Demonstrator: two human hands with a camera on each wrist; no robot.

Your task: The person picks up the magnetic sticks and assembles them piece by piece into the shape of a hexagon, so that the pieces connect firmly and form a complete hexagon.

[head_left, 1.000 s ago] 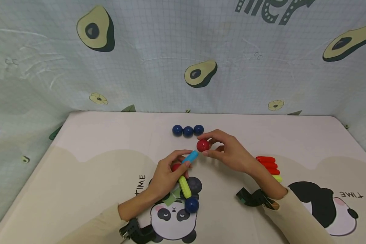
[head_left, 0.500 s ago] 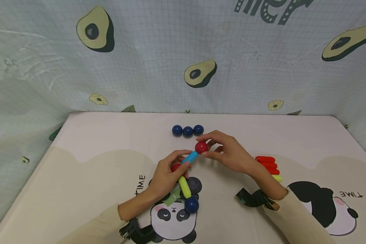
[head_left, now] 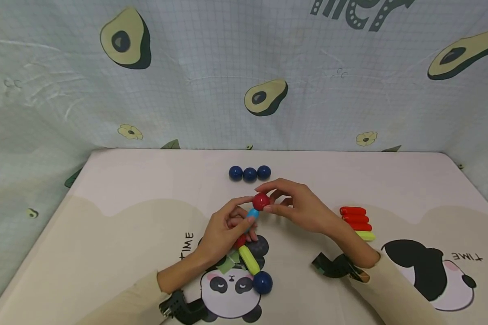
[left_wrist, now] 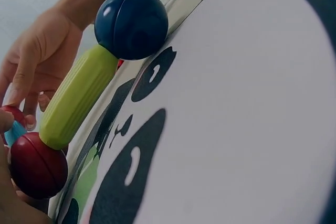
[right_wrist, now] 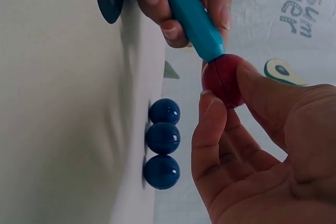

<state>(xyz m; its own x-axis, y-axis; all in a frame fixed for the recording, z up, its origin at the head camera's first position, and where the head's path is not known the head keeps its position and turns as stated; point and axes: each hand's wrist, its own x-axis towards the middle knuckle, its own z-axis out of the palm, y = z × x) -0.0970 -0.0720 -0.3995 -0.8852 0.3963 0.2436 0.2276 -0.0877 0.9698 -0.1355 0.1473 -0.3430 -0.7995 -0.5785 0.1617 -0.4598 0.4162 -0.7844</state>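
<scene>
Fingers [right_wrist: 211,121] of the right hand [head_left: 302,206] tight around red ball [head_left: 261,201], left hand [head_left: 227,230] around blue rod [right_wrist: 197,22] against it.

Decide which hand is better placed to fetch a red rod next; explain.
Probably the right hand, once it releases the red ball it pinches: the red rods lie nearer it, while the left hand holds the light-blue rod.

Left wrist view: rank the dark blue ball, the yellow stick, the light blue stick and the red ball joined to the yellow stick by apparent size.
1. Dark blue ball and yellow stick: unranked; the ball is wider, the stick longer.
2. Red ball.
3. Light blue stick, only partly visible.
</scene>
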